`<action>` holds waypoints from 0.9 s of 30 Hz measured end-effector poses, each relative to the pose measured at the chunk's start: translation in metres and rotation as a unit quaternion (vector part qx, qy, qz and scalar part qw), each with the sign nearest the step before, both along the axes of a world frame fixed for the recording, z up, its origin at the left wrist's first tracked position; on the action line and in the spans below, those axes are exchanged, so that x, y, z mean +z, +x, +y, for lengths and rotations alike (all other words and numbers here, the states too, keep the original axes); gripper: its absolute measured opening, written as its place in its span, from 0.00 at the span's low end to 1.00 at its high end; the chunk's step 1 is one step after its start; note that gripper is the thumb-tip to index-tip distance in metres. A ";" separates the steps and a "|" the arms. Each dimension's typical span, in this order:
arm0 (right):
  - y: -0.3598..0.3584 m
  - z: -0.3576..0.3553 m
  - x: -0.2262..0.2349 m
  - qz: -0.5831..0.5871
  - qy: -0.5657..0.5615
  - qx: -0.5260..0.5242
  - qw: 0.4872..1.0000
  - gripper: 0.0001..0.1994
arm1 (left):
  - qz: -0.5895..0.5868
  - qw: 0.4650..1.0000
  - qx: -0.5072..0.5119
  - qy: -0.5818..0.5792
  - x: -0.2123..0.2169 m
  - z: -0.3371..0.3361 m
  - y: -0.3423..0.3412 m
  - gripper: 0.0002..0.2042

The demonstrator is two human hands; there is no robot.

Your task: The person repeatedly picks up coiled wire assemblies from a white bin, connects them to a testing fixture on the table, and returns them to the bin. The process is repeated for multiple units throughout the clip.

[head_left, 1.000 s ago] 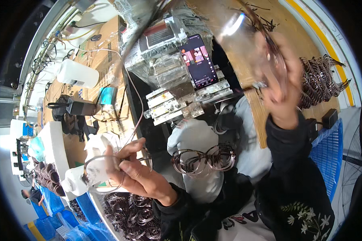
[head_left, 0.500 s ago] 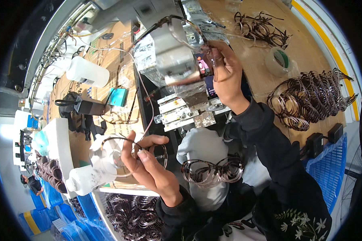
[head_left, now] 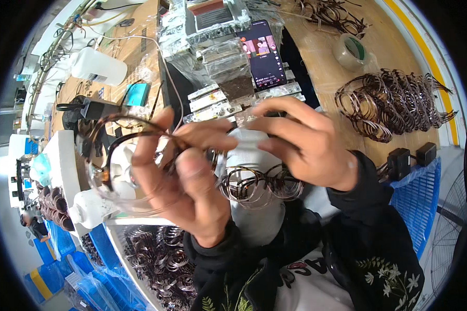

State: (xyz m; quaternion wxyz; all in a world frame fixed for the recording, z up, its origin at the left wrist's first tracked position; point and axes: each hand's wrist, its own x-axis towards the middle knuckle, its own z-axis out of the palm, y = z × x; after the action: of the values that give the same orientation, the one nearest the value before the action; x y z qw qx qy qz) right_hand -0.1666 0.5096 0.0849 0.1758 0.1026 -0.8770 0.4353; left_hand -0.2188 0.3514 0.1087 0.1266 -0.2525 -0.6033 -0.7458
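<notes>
My left hand [head_left: 187, 192] pinches dark tortoiseshell eyeglass frames [head_left: 107, 175] at the left, blurred by motion. More than one rim seems to overlap there; the exact number I cannot tell. My right hand [head_left: 311, 147] is just to the right, fingers apart and bent toward the left hand, with nothing visible in them. Below and between the hands, several eyeglass frames [head_left: 239, 191] hang stacked on a grey cloth-covered support [head_left: 254, 225]. Ahead stands a metal machine [head_left: 225, 62] with a block wrapped in clear film.
A lit phone [head_left: 264, 57] leans by the machine. On the right bench lie tape [head_left: 350, 52], a row of stacked frames [head_left: 399, 106] and black power adapters [head_left: 399, 163]. At left are a white jug [head_left: 98, 67], a white bottle [head_left: 91, 207] and a box of frames [head_left: 158, 259].
My right hand has come down from the machine, and the eyeglass frame it held there is no longer in it. My left hand has risen closer, still holding eyeglass frames.
</notes>
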 end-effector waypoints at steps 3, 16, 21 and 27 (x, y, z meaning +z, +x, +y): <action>0.021 0.016 -0.007 -0.178 0.164 0.026 0.970 0.10 | 0.032 0.992 0.097 -0.076 -0.002 -0.012 -0.004 0.29; -0.039 0.052 0.017 0.194 -0.332 -0.040 0.922 0.09 | -0.063 0.973 0.220 -0.013 -0.021 -0.026 -0.015 0.20; -0.121 0.025 -0.036 0.180 -0.457 -0.025 0.871 0.11 | -0.089 0.980 0.167 -0.061 -0.027 -0.023 -0.014 0.20; -0.141 0.022 -0.049 0.183 -0.409 -0.073 0.891 0.10 | -0.120 0.984 0.122 -0.038 -0.030 -0.025 -0.020 0.26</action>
State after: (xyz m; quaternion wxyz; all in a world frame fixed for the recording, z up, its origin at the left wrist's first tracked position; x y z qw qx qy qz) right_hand -0.3077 0.5316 0.0362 0.3910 0.0350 -0.5788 0.7148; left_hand -0.2386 0.3264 0.0782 0.1335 -0.0898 -0.6682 -0.7264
